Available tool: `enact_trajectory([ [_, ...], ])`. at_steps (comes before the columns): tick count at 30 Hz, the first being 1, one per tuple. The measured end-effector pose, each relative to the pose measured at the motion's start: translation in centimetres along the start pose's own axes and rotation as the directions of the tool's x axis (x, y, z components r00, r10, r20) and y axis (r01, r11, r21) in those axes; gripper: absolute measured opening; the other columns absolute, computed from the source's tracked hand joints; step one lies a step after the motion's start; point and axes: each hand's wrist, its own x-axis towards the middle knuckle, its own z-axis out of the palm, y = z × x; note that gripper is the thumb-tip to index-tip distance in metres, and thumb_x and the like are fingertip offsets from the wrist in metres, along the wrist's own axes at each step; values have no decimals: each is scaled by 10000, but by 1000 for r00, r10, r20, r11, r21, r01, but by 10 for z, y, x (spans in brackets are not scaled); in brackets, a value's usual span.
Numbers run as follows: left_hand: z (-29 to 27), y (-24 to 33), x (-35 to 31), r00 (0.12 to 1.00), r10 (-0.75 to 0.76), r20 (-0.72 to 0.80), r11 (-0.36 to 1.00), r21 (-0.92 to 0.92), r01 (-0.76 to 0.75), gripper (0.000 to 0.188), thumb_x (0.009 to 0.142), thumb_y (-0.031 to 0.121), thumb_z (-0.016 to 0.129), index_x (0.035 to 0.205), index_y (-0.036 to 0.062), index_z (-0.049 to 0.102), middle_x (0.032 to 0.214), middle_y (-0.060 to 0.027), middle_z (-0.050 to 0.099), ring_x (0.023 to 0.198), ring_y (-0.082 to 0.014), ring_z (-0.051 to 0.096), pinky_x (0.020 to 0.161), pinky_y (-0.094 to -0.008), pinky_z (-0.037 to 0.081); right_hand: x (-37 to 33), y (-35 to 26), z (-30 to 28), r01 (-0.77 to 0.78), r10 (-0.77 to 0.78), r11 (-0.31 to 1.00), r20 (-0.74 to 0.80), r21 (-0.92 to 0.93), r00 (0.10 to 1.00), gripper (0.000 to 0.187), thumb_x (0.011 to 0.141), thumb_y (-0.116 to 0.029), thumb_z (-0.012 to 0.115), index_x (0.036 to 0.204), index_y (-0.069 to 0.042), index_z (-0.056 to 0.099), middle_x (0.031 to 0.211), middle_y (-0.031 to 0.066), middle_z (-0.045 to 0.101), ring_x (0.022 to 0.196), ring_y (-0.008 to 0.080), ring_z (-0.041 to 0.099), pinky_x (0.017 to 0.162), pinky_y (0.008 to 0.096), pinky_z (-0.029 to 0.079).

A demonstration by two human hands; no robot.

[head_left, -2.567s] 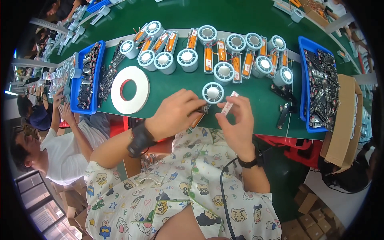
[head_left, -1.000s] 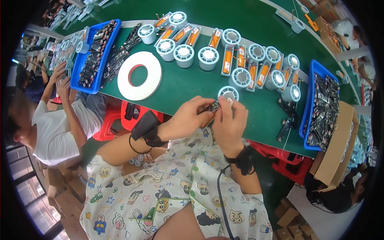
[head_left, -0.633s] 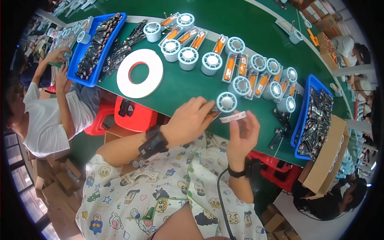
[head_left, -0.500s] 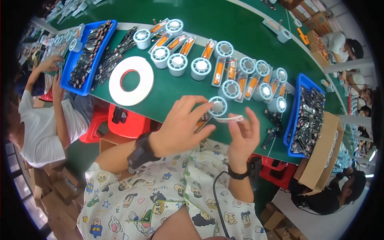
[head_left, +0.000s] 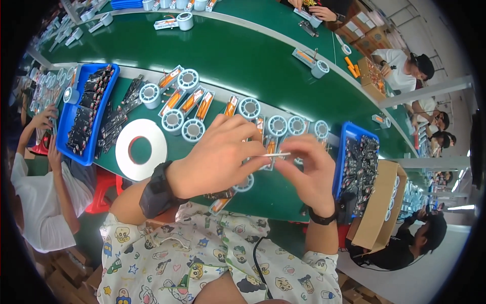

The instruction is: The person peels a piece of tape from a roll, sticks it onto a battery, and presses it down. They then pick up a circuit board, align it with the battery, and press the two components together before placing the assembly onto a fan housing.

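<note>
Between my two hands is a short white tape strip (head_left: 278, 154), seen nearly edge-on. My left hand (head_left: 217, 154) pinches its left end between thumb and forefinger. The fingers of my right hand (head_left: 310, 169) are closed on the other end. Below my hands, on the green table, lies a light-blue fan unit (head_left: 245, 183), partly covered by my left hand; its orange-wrapped part (head_left: 220, 204) shows nearer to me. Beyond my hands stand several similar round fan units (head_left: 193, 130) with orange-wrapped batteries (head_left: 204, 105) in their handles.
A large white tape roll (head_left: 124, 149) lies left of my forearm. Blue trays of small black boards stand at the left (head_left: 91, 157) and right (head_left: 340, 167). A cardboard box (head_left: 372, 223) sits beside the right tray. Co-workers sit on both sides and across the green conveyor (head_left: 223, 50).
My left hand, earlier apart from the strip, now grips its left end. The view has tilted up, so the fan units and trays sit lower and further left.
</note>
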Motion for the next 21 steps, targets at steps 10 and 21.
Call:
enact_trajectory([
  [10,-28,-20,50,965,-27,-260,1000,-22,22,310,814,148,816,1101,77,721,1203,-92,624,1148,-306,565,947,-436,425,73,-17,-4,446,-291,703,348,-554,891,284,786,55,805,1038,-2,686,915,112,723,812,213,669,710,298,522],
  [21,-32,-63,60,973,-50,-223,994,-107,26,96,830,73,776,909,44,731,1070,-86,661,1007,-301,608,935,-412,426,126,1,6,463,-267,729,414,-504,870,288,793,57,796,1052,-14,693,940,118,730,833,227,680,709,315,528],
])
